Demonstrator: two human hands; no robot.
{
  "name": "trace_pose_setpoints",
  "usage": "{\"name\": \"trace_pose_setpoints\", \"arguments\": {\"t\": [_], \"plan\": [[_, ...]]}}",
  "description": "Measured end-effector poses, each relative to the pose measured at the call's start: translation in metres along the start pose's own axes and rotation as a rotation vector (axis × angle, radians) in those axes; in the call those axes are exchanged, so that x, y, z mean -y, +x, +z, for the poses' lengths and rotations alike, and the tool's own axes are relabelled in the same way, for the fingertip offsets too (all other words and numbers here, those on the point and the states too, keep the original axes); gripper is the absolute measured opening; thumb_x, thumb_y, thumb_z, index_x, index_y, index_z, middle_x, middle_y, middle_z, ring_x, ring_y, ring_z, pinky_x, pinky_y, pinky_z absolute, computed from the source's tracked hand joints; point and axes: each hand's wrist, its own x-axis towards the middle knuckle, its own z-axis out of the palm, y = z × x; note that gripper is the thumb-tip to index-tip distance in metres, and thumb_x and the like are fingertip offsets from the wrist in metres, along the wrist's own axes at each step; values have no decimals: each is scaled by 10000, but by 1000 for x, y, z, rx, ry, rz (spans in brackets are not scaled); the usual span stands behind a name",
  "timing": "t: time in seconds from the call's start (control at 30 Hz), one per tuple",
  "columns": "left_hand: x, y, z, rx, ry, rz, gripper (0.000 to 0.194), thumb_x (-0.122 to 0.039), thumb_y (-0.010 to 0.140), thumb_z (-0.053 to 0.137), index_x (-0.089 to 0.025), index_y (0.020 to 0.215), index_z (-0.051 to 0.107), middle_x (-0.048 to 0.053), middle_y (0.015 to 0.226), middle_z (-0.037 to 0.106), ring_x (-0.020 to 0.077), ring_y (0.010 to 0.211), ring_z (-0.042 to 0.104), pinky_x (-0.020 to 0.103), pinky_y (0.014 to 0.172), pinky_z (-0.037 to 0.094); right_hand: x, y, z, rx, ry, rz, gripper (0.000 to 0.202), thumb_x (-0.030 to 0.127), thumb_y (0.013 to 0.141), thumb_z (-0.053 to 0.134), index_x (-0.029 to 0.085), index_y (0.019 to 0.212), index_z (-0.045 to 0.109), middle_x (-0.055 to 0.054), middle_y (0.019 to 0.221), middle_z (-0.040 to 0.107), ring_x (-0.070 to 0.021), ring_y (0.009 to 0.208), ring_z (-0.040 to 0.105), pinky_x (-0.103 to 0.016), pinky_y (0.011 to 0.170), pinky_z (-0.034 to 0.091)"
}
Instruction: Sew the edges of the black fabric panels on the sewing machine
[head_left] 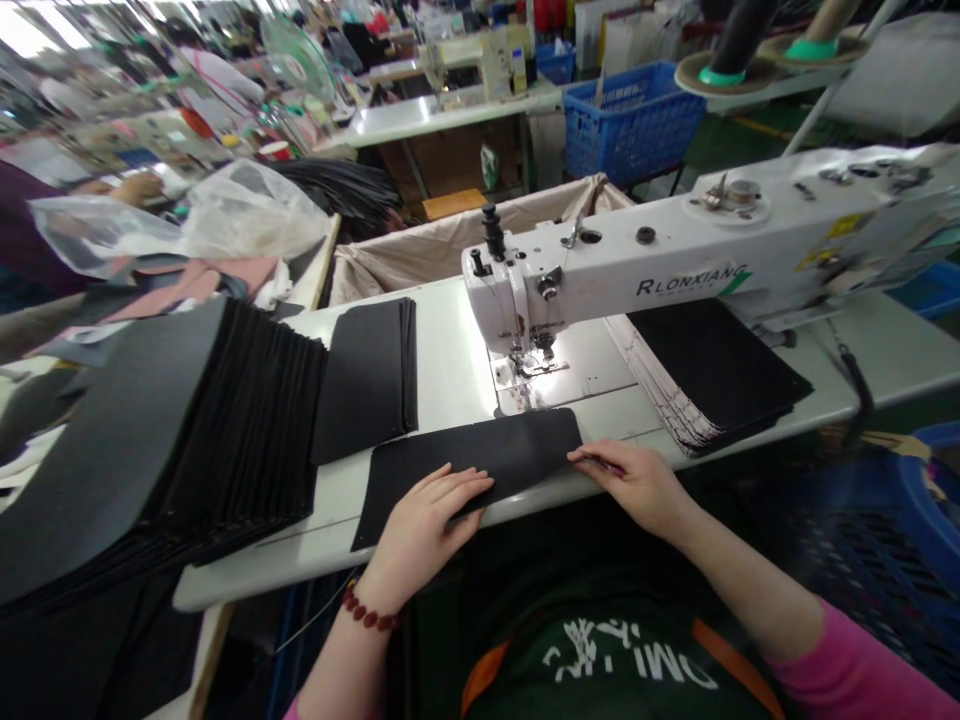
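Note:
A flat black panel point(517, 443) lies across the front of the sewing machine table, below the needle area. On its lower middle rests my left hand point(439, 505), fingers stretched out and flat. At the panel's right end my right hand point(626, 475) is closed in a pinch around a slim dark tool point(602, 463), whose exact kind I cannot make out. The fingertips are at the panel's corner. Just behind the panel stands the white sewing machine point(600, 262), its lamp lit over the needle and presser foot point(536, 365).
On the left sit a tall stack of black panels point(247, 420) and a smaller pile point(367, 375). Black pieces with pale edges point(712, 370) lie under the machine arm on the right. Behind are a cloth-lined bin point(420, 250) and a blue basket point(630, 120). Other people work nearby.

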Motion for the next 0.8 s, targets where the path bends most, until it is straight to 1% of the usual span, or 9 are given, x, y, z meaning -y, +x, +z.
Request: {"name": "trace_pose_setpoints", "arguments": {"t": [0.1, 0.17, 0.23, 0.33, 0.4, 0.5, 0.6, 0.7, 0.8], "plan": [[13, -10, -32, -105, 22, -71, 215, -381, 905, 590, -270, 1069, 674, -4, 1064, 730, 226, 1122, 621, 406, 1028, 463, 18, 7, -11, -91, 139, 166, 238, 423, 881, 602, 202, 909, 685, -16, 846, 695, -198, 825, 647, -291, 752, 494], [22, -16, -54, -167, 39, -106, 220, -431, 876, 620, -265, 1002, 693, 4, 1009, 736, 255, 1121, 611, 421, 1008, 467, 28, 9, -17, -137, 183, 239, 271, 456, 842, 642, 187, 864, 669, -10, 782, 663, -188, 765, 624, -281, 704, 481], [30, -20, -73, -204, 40, -109, 245, -462, 857, 634, -265, 989, 696, 11, 989, 734, 273, 1124, 600, 428, 1006, 456, 34, 8, -20, -155, 223, 268, 282, 467, 822, 661, 188, 858, 654, 1, 757, 635, -172, 733, 596, -272, 687, 463], [37, -22, -91, -197, 37, -111, 239, -465, 856, 629, -269, 975, 696, 10, 961, 728, 272, 1077, 609, 407, 968, 464, 40, 6, -23, -154, 297, 284, 283, 472, 814, 672, 194, 843, 627, 24, 716, 577, -143, 682, 542, -258, 656, 434], [36, -19, -95, -162, 43, -129, 215, -440, 871, 613, -269, 973, 693, 11, 960, 720, 262, 1034, 615, 394, 933, 471, 42, 5, -22, -153, 340, 301, 286, 471, 808, 680, 194, 834, 612, 34, 697, 541, -130, 655, 507, -251, 628, 415], [20, -5, -87, -133, 31, -116, 219, -405, 887, 596, -260, 1030, 675, 22, 974, 708, 266, 1056, 594, 422, 977, 429, 47, 4, -18, -145, 399, 331, 290, 466, 805, 685, 191, 848, 605, 38, 695, 521, -124, 652, 490, -245, 617, 404], [-14, 20, -64, -94, -108, -77, 251, -367, 922, 553, -249, 1130, 629, 33, 1047, 691, 248, 1079, 580, 429, 1023, 387, 52, 3, -10, -111, 463, 341, 284, 458, 815, 678, 192, 863, 593, 44, 699, 513, -120, 660, 484, -237, 616, 395], [-51, 43, -37, -37, -369, -85, 292, -359, 948, 518, -250, 1213, 576, 47, 1147, 649, 218, 1070, 582, 350, 946, 442, 55, 0, -1, -65, 492, 323, 258, 440, 839, 655, 195, 854, 576, 52, 697, 490, -113, 662, 461, -230, 614, 377], [-72, 56, -20, 12, -544, -134, 221, -371, 954, 505, -219, 1068, 618, 34, 984, 658, 195, 926, 601, 296, 820, 465, 55, -4, 0, -32, 489, 306, 235, 418, 888, 588, 194, 822, 562, 53, 689, 462, -110, 650, 435, -230, 601, 363]]}}
